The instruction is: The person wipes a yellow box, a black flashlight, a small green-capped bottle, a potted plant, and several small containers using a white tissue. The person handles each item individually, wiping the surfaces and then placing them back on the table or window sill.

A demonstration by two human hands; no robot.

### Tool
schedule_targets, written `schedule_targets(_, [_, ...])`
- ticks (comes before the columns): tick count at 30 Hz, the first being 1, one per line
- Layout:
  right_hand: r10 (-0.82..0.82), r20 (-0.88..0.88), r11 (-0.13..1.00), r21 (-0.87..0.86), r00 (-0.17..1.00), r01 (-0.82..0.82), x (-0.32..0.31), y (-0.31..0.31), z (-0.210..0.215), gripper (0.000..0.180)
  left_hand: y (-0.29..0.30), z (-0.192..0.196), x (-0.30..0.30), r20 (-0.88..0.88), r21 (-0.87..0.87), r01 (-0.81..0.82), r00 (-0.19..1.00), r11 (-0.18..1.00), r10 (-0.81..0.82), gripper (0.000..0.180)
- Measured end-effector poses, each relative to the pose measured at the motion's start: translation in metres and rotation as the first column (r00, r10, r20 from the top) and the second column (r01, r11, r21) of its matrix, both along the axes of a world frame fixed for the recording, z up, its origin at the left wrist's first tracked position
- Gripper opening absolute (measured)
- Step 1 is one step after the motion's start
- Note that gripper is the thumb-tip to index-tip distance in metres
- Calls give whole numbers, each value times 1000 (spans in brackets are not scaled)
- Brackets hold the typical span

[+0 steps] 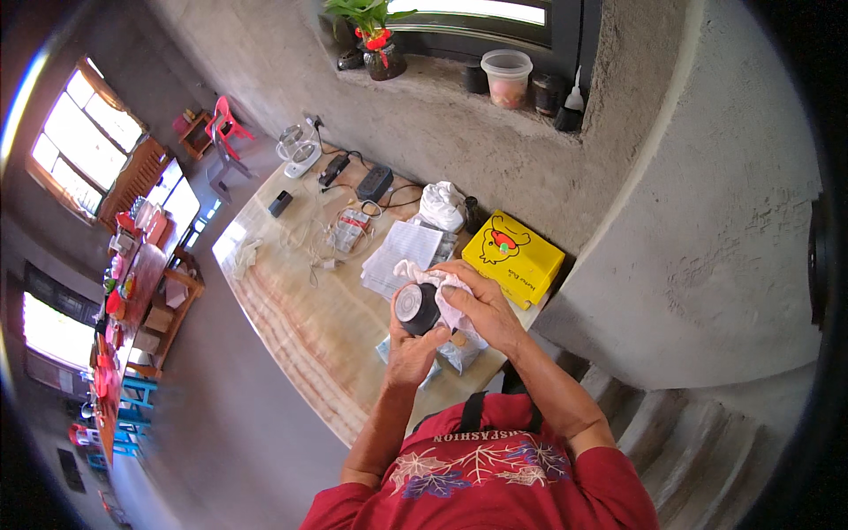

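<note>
The left hand [411, 349] has its fingers wrapped tight around a small round black thing [417, 307] with a shiny end. The right hand [481, 305] presses a white cloth [433, 278] on that black thing, fingers closed over the cloth. Both hands hold it up just above the table [291, 309]. Right beside the hands is a yellow box [514, 256] with a cartoon face. Near it lie white papers [402, 256]. Farther off are black cords and chargers [371, 184] and a clear kettle [299, 150]. A plant [375, 35] sits up on the window ledge.

Flat yellow box [513, 257] with cartoon print at table's wall edge, beside white printed sheet [399, 254].
</note>
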State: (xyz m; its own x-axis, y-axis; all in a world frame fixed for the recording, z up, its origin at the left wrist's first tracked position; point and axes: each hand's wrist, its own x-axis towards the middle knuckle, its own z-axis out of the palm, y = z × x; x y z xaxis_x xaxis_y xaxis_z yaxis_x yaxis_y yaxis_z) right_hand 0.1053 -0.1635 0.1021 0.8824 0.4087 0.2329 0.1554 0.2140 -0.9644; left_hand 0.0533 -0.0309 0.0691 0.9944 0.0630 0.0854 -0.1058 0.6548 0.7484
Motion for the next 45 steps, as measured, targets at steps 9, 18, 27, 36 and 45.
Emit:
schedule_targets(9, [185, -691, 779, 537, 699, 325, -11, 27, -29, 26, -6, -3, 0, 87, 216, -177, 983, 960, 162, 72])
schedule_targets(18, [171, -695, 887, 418, 698, 199, -37, 36, -63, 26, 6, -31, 10, 31, 149, -268, 963, 952, 267, 61])
schedule_targets(27, [330, -776, 856, 487, 538, 177, -34, 2, -56, 27, 11, -44, 16, -2, 64, -282, 959, 957, 283, 62])
schedule_targets(36, [531, -735, 698, 662, 422, 275, -1, -1, -109, 30, -23, -24, 37, 70, 424, -189, 982, 886, 176, 77])
schedule_targets(45, [-228, -378, 968, 9, 898, 249, 58, -62, -67, 24, -24, -44, 91, -144, 452, -67, 978, 890, 147, 74])
